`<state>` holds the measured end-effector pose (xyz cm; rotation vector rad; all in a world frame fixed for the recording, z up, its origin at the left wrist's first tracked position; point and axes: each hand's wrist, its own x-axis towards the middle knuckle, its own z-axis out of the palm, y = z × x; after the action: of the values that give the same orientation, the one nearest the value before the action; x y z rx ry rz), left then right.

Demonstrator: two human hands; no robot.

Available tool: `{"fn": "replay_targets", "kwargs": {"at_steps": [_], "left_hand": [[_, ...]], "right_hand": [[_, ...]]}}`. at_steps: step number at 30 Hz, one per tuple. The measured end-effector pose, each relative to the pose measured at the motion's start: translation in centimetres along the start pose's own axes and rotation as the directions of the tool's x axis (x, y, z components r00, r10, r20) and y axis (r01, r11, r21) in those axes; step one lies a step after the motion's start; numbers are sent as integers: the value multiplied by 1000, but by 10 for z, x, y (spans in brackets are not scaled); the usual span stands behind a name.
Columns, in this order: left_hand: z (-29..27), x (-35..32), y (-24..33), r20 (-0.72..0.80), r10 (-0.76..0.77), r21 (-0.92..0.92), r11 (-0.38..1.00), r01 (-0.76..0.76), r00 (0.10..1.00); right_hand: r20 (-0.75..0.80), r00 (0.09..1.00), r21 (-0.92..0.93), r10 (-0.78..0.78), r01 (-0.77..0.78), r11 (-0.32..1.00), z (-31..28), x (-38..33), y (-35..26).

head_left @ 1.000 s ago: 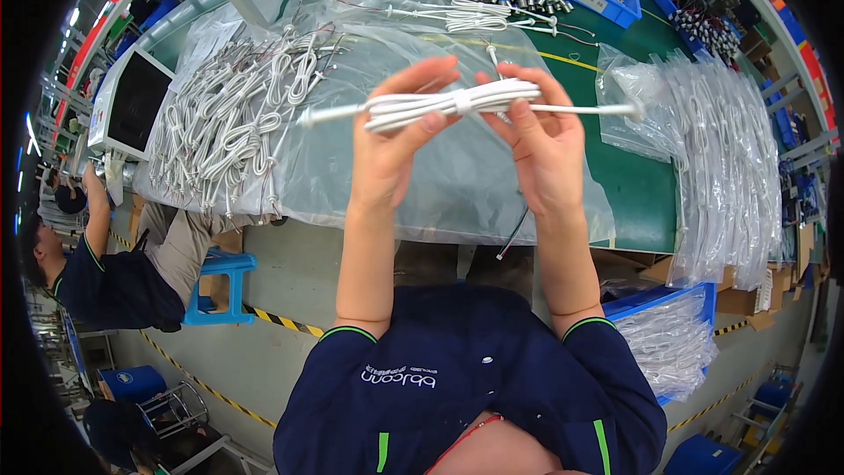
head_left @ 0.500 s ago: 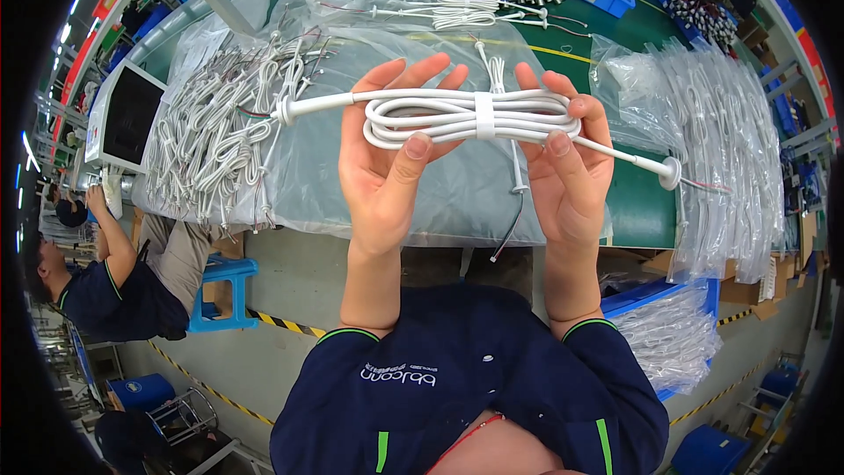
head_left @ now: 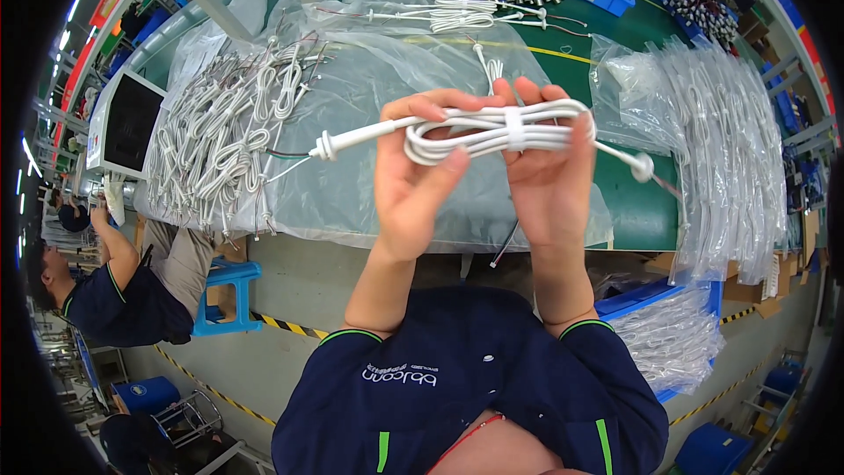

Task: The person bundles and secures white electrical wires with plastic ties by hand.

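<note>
Left hand (head_left: pixel 411 189) and right hand (head_left: pixel 552 198) were brought closer together than earlier, white cable bundle (head_left: pixel 492 134) pinched at both ends above the table (head_left: pixel 640 215); table's near edge was crossed by forearms (head_left: pixel 378 295).

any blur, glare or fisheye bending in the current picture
Head view: the right hand looks partly smeared, probably by motion, while the left part of the white cable bundle reads sharper; head view: bright glare streaks the clear plastic bags; head view: the green table's near edge bows, and black fills the corners.
</note>
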<state>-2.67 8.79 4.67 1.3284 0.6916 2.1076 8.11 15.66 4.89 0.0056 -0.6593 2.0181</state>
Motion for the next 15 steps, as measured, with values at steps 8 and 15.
{"fn": "replay_targets", "kwargs": {"at_steps": [8,15], "left_hand": [[4,24,13,-758,316,234,948,-214,570],[-9,23,29,-320,390,-8,910,-414,863]], "right_hand": [[-95,995,-59,12,-18,998,-14,-3,15],[2,999,159,40,-39,986,-22,-8,18]]}}
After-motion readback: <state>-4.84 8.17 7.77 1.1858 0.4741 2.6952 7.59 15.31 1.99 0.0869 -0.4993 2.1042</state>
